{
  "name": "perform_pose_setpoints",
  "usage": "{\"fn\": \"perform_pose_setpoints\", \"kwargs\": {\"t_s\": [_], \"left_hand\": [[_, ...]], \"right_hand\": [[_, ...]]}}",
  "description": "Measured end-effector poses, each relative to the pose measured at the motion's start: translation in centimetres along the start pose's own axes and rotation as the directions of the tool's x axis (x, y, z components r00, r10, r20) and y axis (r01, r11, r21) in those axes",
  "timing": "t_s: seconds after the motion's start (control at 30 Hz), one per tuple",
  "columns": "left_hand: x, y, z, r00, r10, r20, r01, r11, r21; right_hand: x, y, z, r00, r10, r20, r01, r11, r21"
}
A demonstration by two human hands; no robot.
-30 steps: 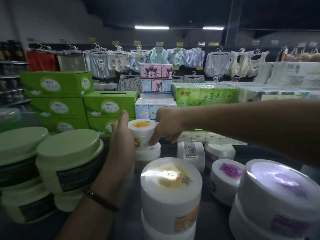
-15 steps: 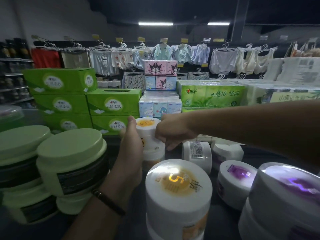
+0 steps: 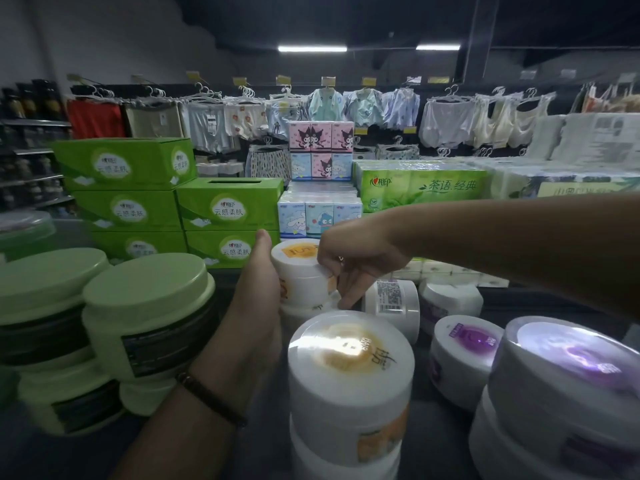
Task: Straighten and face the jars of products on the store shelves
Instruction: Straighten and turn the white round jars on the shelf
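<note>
I judge the facing only part done. The orange jar (image 3: 300,271) stands mid-shelf on top of another jar, upright, long axis vertical, lid up. Orange label shows at both its edges, so I cannot tell which way its front points. My left hand (image 3: 258,296) cups it at 9 o'clock, grip wrapped round the side. My right hand (image 3: 356,268) pinches it at 3 o'clock. At its 4 o'clock, a barcode jar (image 3: 393,301) faces backward, left to turn.
</note>
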State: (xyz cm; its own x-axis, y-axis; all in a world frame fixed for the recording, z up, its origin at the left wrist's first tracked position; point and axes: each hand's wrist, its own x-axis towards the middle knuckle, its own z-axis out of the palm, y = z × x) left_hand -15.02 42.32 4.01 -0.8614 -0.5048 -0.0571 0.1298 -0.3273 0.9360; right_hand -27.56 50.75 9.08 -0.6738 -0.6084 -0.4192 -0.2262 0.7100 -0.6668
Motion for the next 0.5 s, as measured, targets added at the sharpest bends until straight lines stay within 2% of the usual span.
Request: {"fn": "perform_pose_setpoints", "kwargs": {"t_s": [0.33,0.5], "left_hand": [[-1.6,0.1,-0.4,0.999,-0.027,0.024,0.027,0.999,0.021],[-1.8,0.1,-0.6,0.99,-0.12,-0.078,0.119,0.993,-0.018]], "right_hand": [[-2.6,0.6,-0.3,0.999,0.034,0.042,-0.034,0.999,0.002],[-3.5,1.3,-0.3,0.995,0.038,0.087,-0.036,0.999,-0.023]]}}
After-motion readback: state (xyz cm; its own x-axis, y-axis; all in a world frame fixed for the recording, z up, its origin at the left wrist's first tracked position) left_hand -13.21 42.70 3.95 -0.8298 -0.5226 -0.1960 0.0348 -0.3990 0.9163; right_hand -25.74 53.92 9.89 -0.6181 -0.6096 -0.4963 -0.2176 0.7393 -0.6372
